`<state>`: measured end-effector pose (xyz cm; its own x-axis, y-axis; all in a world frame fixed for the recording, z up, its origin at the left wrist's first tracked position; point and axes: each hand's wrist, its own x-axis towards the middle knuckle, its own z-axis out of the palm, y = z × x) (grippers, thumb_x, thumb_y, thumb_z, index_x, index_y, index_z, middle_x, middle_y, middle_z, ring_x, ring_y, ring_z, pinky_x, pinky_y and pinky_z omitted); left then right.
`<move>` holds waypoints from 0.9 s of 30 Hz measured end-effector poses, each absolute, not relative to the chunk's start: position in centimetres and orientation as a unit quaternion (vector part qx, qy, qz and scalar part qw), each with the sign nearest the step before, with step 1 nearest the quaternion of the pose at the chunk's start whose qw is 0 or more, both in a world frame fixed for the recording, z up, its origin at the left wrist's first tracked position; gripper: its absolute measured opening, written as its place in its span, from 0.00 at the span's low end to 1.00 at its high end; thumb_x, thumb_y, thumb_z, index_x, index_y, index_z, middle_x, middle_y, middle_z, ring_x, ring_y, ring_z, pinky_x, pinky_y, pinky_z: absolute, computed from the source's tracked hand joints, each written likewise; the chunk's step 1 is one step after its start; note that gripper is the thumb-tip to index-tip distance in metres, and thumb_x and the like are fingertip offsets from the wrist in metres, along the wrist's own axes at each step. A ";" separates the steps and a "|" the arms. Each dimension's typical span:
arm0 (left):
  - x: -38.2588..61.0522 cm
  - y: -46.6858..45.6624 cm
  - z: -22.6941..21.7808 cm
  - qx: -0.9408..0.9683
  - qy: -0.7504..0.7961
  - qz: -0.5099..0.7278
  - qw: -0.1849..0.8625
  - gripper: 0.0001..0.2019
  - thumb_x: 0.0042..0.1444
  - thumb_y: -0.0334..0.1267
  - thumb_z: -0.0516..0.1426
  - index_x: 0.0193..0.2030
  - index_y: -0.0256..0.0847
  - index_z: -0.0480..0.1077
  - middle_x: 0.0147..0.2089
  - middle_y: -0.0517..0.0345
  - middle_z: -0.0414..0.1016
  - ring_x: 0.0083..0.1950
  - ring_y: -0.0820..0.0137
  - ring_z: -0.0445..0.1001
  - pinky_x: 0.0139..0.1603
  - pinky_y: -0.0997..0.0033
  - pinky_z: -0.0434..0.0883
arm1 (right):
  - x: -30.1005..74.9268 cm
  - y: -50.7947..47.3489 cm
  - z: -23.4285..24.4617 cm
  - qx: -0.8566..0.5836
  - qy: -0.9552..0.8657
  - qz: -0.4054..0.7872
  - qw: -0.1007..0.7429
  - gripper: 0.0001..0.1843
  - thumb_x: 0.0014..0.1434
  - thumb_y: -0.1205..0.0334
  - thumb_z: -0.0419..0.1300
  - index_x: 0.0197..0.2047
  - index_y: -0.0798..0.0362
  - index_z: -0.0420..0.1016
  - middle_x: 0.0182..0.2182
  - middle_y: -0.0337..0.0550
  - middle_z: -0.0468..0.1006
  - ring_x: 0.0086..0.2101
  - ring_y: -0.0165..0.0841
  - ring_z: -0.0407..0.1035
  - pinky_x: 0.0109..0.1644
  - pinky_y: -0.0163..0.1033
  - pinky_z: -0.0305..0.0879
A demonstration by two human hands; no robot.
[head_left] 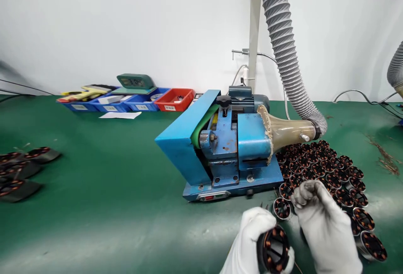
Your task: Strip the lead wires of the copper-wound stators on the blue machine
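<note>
Mid-handling: left white-gloved hand (252, 234) closed around one dark round copper-wound stator (274, 249), low over green tabletop (110, 198). Right gloved hand (324, 219) loosely curled, empty, above roughly thirty like stators (317, 167) beside one blue bench machine (220, 148). Next probably needs steady alignment. Three blue bins, one red.

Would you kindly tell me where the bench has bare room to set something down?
Bare green mat lies between the blue machine and the dark parts at left. Right of the machine, stators crowd beside both hands.
</note>
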<state>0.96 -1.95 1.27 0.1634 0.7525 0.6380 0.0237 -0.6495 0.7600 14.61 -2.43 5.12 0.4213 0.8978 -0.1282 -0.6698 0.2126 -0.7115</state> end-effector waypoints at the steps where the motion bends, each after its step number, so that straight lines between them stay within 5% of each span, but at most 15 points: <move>1: 1.1 -1.8 1.2 0.688 0.282 0.596 0.303 0.30 0.43 0.27 0.58 0.55 0.49 0.60 0.43 0.57 0.66 0.43 0.68 0.72 0.42 0.71 0.74 | 14.1 -2.5 4.7 -0.384 -0.198 0.487 0.759 0.12 0.43 0.50 0.72 0.29 0.47 0.81 0.26 0.38 0.80 0.28 0.31 0.73 0.34 0.35 0.72; 6: 2.1 -0.8 1.1 0.491 0.433 0.572 0.495 0.21 0.48 0.37 0.62 0.50 0.45 0.65 0.53 0.50 0.68 0.56 0.58 0.70 0.60 0.55 0.66 | 10.3 -2.3 2.6 -0.537 -0.341 0.408 0.655 0.19 0.46 0.52 0.69 0.41 0.50 0.80 0.44 0.50 0.80 0.45 0.47 0.74 0.48 0.48 0.72; 12: 3.3 1.9 1.1 0.369 0.390 0.561 0.629 0.19 0.56 0.47 0.54 0.52 0.44 0.59 0.55 0.46 0.69 0.53 0.62 0.74 0.54 0.59 0.72 | 9.0 1.5 3.0 -0.621 -0.435 0.284 0.587 0.20 0.45 0.58 0.68 0.43 0.54 0.77 0.42 0.50 0.79 0.42 0.44 0.75 0.47 0.44 0.71; 17: 3.8 3.7 2.1 0.368 0.405 0.571 0.612 0.20 0.52 0.50 0.58 0.48 0.44 0.62 0.51 0.47 0.72 0.50 0.62 0.76 0.52 0.61 0.74 | 9.7 3.1 4.2 -0.617 -0.453 0.292 0.573 0.18 0.50 0.54 0.66 0.43 0.53 0.76 0.40 0.50 0.80 0.41 0.43 0.75 0.47 0.46 0.70; 23: 4.6 4.1 3.1 0.314 0.408 0.576 0.634 0.17 0.60 0.53 0.47 0.45 0.45 0.65 0.43 0.49 0.76 0.44 0.65 0.79 0.45 0.65 0.77 | 10.3 3.3 4.5 -0.614 -0.470 0.289 0.565 0.16 0.51 0.54 0.65 0.42 0.53 0.77 0.39 0.50 0.81 0.39 0.42 0.76 0.44 0.44 0.73; 27: 4.4 3.5 2.3 0.305 0.424 0.586 0.619 0.14 0.57 0.49 0.53 0.44 0.43 0.66 0.45 0.49 0.75 0.44 0.65 0.78 0.44 0.65 0.77 | 10.4 2.9 3.8 -0.622 -0.441 0.309 0.569 0.16 0.47 0.54 0.67 0.39 0.54 0.78 0.37 0.51 0.82 0.37 0.44 0.77 0.42 0.44 0.74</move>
<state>4.45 3.51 2.34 -0.0465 0.9849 -0.1665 -0.4672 0.1259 0.8751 10.40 2.90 3.77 0.4211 0.8993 0.1182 0.1966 0.0368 -0.9798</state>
